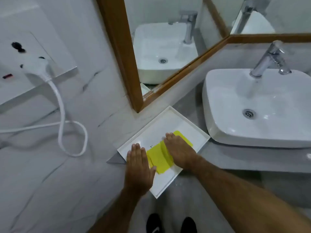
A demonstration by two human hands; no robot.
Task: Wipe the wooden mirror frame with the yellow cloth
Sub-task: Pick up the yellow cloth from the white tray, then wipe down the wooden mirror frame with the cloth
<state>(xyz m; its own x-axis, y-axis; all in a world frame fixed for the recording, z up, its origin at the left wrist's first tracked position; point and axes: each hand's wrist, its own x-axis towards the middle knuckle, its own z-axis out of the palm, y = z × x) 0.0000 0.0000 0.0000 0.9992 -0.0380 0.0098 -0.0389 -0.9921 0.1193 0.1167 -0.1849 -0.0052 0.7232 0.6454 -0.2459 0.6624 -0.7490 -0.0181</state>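
Both hands lie flat, fingers spread wide, gripping nothing. The left hand (138, 167) rests on the near-left part of a white tray (188, 121), its thumb touching the yellow cloth (159, 157). The right hand (179, 148) presses palm-down on the cloth, which lies in the tray, seemingly folded. The tray sits on the grey bench (235, 158) just below the frame (117, 47) corner, beside the sink (259, 106).
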